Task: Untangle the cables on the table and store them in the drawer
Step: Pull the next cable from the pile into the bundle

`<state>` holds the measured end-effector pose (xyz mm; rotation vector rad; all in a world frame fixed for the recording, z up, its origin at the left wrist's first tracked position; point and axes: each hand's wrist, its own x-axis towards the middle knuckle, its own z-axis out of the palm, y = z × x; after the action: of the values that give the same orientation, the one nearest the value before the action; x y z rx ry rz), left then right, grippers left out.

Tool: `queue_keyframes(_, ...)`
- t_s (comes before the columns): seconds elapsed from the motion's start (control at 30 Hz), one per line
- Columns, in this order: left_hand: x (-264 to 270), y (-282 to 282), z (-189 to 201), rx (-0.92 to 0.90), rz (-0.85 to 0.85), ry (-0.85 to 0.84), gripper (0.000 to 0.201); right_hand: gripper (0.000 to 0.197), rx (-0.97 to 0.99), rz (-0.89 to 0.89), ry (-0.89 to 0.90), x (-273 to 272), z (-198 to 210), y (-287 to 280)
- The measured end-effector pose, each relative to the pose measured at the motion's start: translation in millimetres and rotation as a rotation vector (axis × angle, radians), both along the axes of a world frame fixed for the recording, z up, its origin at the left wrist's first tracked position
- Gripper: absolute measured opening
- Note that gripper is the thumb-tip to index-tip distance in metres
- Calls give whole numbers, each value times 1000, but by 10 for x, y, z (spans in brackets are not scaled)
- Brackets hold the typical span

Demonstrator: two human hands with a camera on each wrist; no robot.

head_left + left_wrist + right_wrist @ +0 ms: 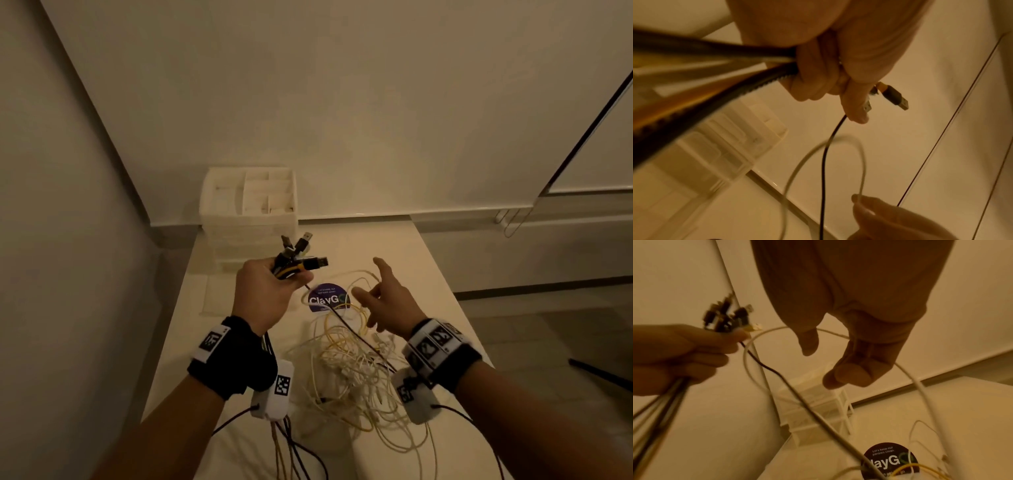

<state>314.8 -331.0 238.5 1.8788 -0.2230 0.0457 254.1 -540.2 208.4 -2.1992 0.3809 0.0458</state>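
My left hand (274, 287) grips a bundle of cable ends (298, 263), held up above the table, with black and yellow USB plugs (896, 99) sticking out past the thumb. Their cords hang down under my wrist. A thin black cable (342, 322) runs from that fist into the tangle of white and yellow cables (352, 370) on the table (428, 274). My right hand (376, 291) is raised beside it, fingers (855, 369) curled round a loop of white cable (766, 332). The white drawer unit (250, 205) stands at the table's far end.
A round purple sticker (327, 298) lies on the table between my hands. Walls close in behind and to the left. The table's right edge drops to the floor, where a dark object (599, 373) lies.
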Motion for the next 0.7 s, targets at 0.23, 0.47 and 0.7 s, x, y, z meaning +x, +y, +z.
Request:
queue_keyframes(0.23,8,265,-98,23,135,31,10,22,-368,9,28,413,152,-358)
queue_keyframes(0.47,-21,416,-198,47,173,66,7,11,-355,-119,-500,468,757,-573)
queue_keyframes(0.7,-5,210,-157,6,186,32,13,12,-116,436,-611,4,892,44)
